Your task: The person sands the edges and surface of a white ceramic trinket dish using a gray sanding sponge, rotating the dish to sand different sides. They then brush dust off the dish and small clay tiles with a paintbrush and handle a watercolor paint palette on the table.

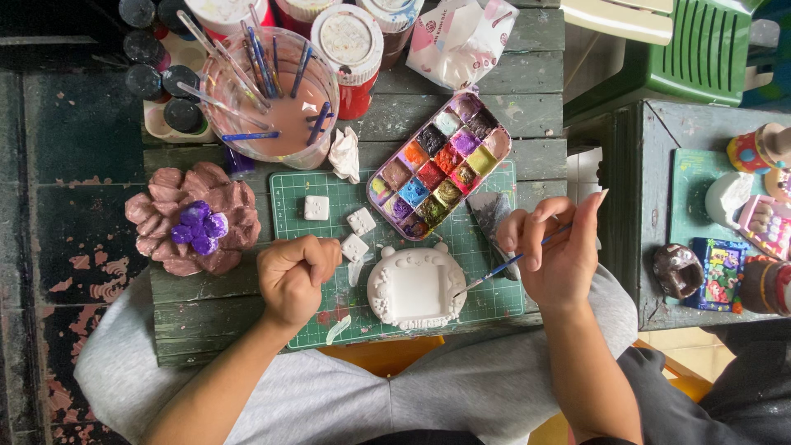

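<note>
Plaster frame (416,288), white and unpainted, lies near the front edge of the green cutting mat (494,301), between both hands. Going left to right: a brown flower figure (194,218) sits at the table's left edge; the left hand (292,276) rests on the mat as a closed fist, holding nothing I can make out, just beside a small white square tile (354,247). A shift of that fist could likely knock the tile away. The right hand (556,251) pinches a thin brush (494,270), tip at the frame's right rim; the paint palette (441,165) behind could smear a sleeve.
</note>
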